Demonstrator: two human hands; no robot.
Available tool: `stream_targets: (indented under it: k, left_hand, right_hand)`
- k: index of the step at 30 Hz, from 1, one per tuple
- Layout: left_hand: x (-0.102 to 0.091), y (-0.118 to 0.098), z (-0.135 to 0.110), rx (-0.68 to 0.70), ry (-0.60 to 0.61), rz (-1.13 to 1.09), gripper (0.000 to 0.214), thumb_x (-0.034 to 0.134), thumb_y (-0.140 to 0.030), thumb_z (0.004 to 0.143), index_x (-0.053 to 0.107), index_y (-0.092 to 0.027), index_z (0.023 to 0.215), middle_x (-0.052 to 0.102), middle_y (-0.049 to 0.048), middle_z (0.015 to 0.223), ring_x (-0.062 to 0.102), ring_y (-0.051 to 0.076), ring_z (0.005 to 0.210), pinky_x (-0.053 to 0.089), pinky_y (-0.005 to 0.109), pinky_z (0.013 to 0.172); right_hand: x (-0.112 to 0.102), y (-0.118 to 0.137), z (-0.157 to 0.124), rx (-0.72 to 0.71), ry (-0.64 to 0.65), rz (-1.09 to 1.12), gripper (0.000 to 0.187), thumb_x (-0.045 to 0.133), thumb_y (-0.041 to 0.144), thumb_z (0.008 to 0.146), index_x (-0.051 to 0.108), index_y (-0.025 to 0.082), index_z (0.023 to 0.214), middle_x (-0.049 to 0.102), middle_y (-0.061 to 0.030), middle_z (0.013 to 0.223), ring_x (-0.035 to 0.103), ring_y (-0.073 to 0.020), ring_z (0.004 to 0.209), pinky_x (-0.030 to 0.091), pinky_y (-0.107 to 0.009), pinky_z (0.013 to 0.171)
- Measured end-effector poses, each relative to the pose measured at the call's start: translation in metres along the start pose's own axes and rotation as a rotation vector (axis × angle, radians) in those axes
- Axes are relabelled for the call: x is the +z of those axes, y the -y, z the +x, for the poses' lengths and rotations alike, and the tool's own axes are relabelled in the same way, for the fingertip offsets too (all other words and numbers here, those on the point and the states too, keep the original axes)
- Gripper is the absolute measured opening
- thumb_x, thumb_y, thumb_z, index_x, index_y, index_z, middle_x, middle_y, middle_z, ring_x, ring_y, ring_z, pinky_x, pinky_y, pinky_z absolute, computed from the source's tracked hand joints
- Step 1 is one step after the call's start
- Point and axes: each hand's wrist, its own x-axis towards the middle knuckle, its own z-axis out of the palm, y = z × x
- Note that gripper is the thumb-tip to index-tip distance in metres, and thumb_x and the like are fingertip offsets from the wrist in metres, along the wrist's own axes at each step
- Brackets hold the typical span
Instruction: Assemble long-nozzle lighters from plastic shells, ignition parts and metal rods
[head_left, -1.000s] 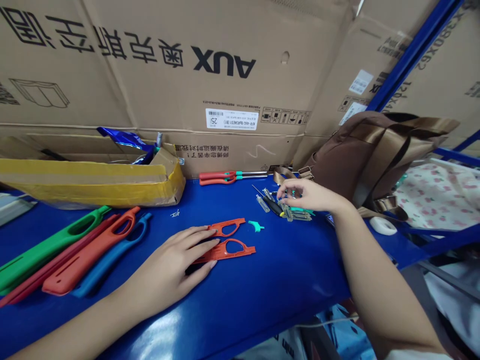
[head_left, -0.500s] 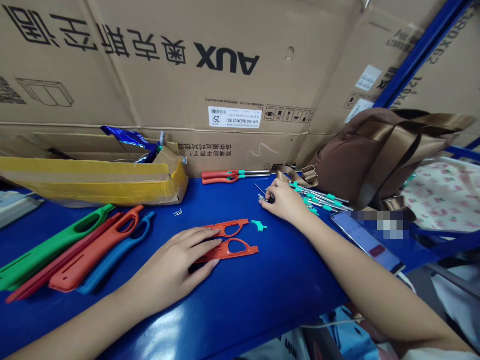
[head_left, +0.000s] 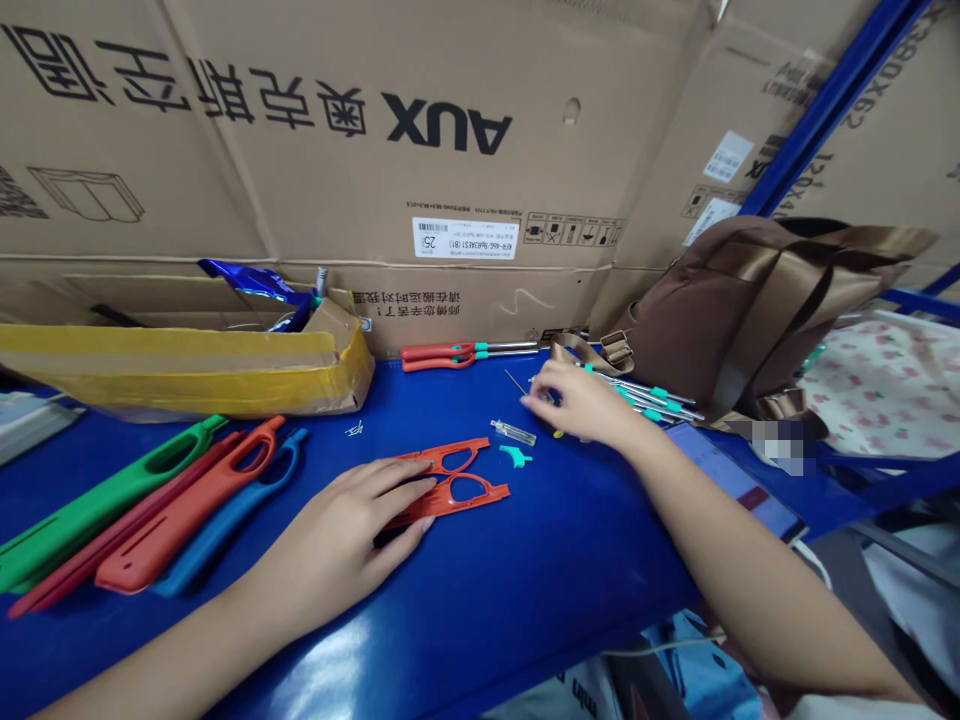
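Note:
My left hand (head_left: 349, 535) lies flat with fingers stretched out, pressing on two flat orange handle halves (head_left: 457, 478) on the blue table (head_left: 525, 560). My right hand (head_left: 581, 402) is further back, fingers curled around what looks like a small screwdriver; its thin shaft (head_left: 514, 381) pokes out to the left and a yellow bit shows under the palm. A clear-handled screwdriver (head_left: 514, 432) and a small teal plastic piece (head_left: 516, 457) lie between the two hands. Metal rods with teal fittings (head_left: 649, 395) lie just behind my right hand.
Long green (head_left: 97, 500), orange (head_left: 180, 510) and blue (head_left: 232, 510) handles lie at the left. A yellow-taped cardboard box (head_left: 187, 365) stands behind them, a red-handled tool (head_left: 442, 353) against the big cartons. A brown bag (head_left: 735, 300) and a phone (head_left: 731, 480) are at the right.
My right hand drew back from the bag to the small tools. The clear-handled screwdriver now lies apart, nearer the orange halves. My left hand stays put.

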Motion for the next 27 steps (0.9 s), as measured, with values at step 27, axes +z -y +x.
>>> stream_targets:
  k: [27]
  left_hand:
    - [-0.005,-0.003,0.004,-0.010,-0.014,0.010,0.034,0.057,-0.042,0.096,0.074,-0.029,0.123,0.069,0.0060,0.135,0.068,0.032,0.121,0.059,0.050,0.102]
  right_hand:
    - [-0.023,-0.074,-0.007,0.639,0.221,-0.167,0.015,0.070,0.017,0.070,0.076,0.023,0.083,0.076,-0.0116,0.093,0.071,-0.0260,0.080,0.052,-0.034,0.068]
